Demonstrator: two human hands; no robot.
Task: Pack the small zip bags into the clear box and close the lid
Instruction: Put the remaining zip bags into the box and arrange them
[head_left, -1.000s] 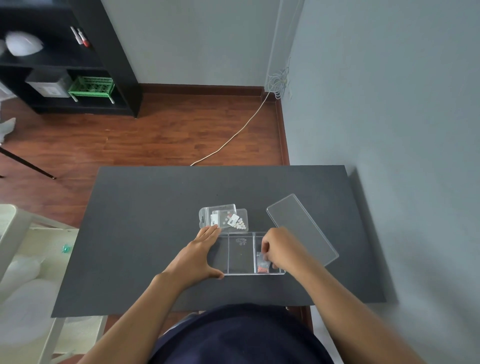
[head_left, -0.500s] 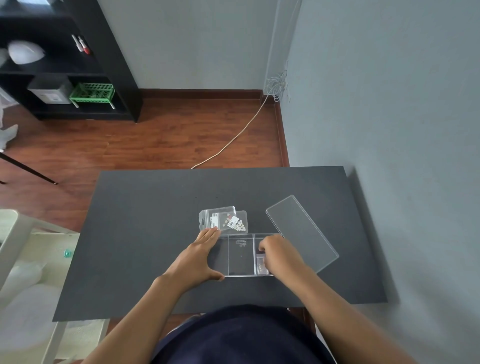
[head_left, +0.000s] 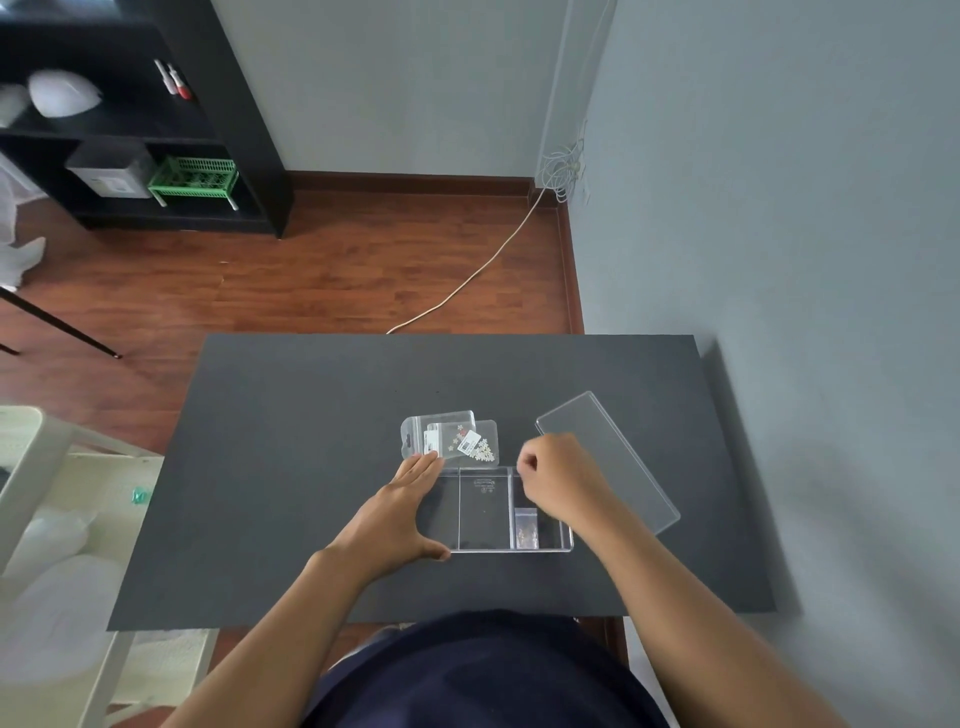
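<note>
While lidless — clear box (head_left: 483, 512), compartmented.

The left hand (head_left: 400, 512) hides the clear box's (head_left: 485, 546) left compartment.

Clear box (head_left: 485, 512): middle compartment open from above, left end covered by left hand (head_left: 400, 512), right hand (head_left: 558, 480) over the right one. Lid (head_left: 608, 460) blocks the table's (head_left: 291, 467) right side, zip bags (head_left: 452, 439) just behind the box; left and far table bare.
</note>
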